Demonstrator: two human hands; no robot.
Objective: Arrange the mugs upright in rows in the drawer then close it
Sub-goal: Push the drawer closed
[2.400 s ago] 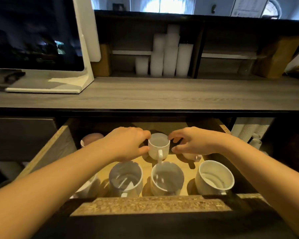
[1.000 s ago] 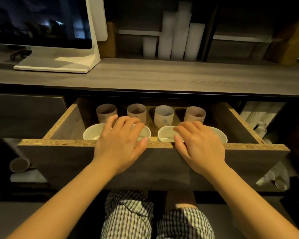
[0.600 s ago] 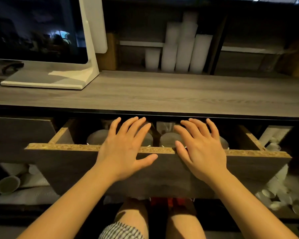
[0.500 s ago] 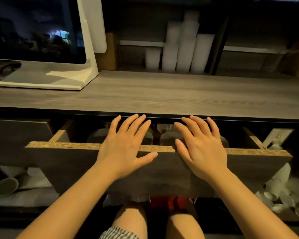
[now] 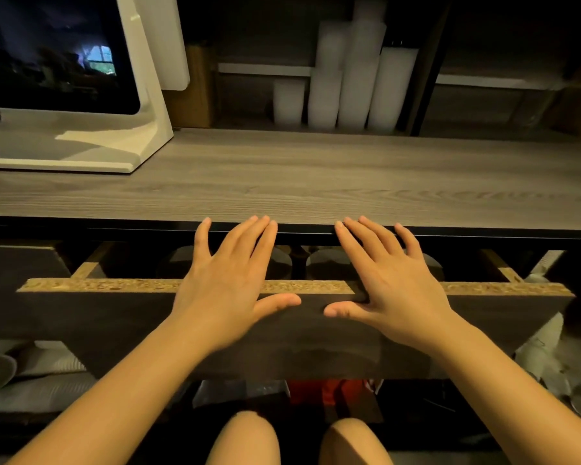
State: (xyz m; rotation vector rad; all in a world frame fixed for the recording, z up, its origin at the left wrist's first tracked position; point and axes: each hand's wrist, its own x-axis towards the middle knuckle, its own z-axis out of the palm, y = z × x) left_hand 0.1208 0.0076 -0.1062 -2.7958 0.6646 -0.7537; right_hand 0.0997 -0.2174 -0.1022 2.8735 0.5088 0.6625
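Two flat, splayed hands, your left [image 5: 228, 290] and right [image 5: 396, 290], are pressing the drawer [image 5: 114, 317] front, gripping nothing; two shadowed mugs [image 5: 326, 263] are showing inside beneath the desk [image 5: 316, 182].

From where I stand, both arms are bare from the lower edge of view to the wrists, with no sleeve showing on either. The left hand [image 5: 227, 290], at about 9 o'clock from the right hand [image 5: 391, 290], is bare too: no glove, ring, watch or band that I can make out. The right hand is the same, plain and unadorned. The nails on both look short and unpainted, though the dim light leaves that a little uncertain. Down at 6 o'clock two bare knees [image 5: 245, 437] show, with no cloth over them in view.
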